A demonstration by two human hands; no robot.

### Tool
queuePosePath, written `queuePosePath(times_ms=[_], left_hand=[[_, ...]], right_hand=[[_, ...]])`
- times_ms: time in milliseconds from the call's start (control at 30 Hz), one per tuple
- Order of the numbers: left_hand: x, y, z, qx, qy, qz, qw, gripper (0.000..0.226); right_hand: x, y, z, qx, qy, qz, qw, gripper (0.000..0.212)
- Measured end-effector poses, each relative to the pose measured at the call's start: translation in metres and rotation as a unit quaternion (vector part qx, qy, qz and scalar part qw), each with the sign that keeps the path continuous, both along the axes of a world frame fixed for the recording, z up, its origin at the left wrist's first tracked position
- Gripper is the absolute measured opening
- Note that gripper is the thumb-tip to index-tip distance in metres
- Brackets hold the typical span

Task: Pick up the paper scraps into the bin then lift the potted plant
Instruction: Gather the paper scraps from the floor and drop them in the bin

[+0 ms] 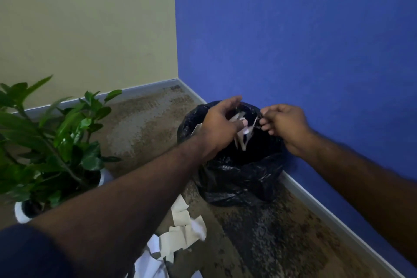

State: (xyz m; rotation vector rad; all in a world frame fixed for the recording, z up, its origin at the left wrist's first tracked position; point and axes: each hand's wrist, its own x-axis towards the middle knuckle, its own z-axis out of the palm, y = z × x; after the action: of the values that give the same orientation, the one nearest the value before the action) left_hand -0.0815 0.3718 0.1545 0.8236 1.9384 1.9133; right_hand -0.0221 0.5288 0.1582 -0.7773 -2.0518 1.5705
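The person is wearing a dark navy short sleeve, its edge showing at the left upper arm. Both forearms are showing bare from there down. The left hand and right hand are wearing no gloves, and no watch, ring or band is showing on either wrist.

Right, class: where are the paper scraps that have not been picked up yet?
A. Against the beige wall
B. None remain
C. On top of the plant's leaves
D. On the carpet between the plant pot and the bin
D: loose paper scraps lie on the carpet, between the potted plant and the bin.
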Motion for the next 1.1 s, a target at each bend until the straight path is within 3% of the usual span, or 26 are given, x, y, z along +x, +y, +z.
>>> queuePosePath(times_ms=[167,367,500,600,700,833,933,1100], left_hand=[[-0.004,-0.014,-0.007,-0.012,-0.021,-0.008,1.0,0.055],[0.004,-0.023,-0.003,0.04,-0.182,0.004,0.982,0.069],[0.008,-0.016,0.001,0.094,-0.193,0.046,0.976,0.062],[0.005,-0.013,0.005,0.131,-0.192,0.076,0.97,0.056],[0.005,-0.011,0.01,0.156,-0.268,0.06,0.949,0.053],[0.007,-0.012,0.019,0.146,-0.314,0.008,0.938,0.045],[0.008,-0.017,0.024,0.123,-0.291,-0.017,0.949,0.044],[0.006,-0.033,0.024,0.06,-0.221,-0.007,0.973,0.012]], right_hand=[[-0.001,-0.013,-0.003,0.023,-0.003,0.028,0.999,0.014],[-0.008,-0.035,-0.004,0.043,-0.006,0.07,0.997,0.009],[-0.007,-0.041,0.003,0.029,0.002,0.091,0.995,0.008],[-0.002,-0.041,0.008,-0.024,-0.032,0.202,0.979,0.014],[0.003,-0.039,0.007,-0.008,-0.051,0.274,0.96,0.022],[0.005,-0.029,0.003,-0.005,-0.036,0.239,0.97,0.016],[0.003,-0.023,0.002,-0.014,-0.026,0.193,0.981,0.016],[-0.006,-0.014,0.0,0.036,0.014,0.054,0.998,0.021]])
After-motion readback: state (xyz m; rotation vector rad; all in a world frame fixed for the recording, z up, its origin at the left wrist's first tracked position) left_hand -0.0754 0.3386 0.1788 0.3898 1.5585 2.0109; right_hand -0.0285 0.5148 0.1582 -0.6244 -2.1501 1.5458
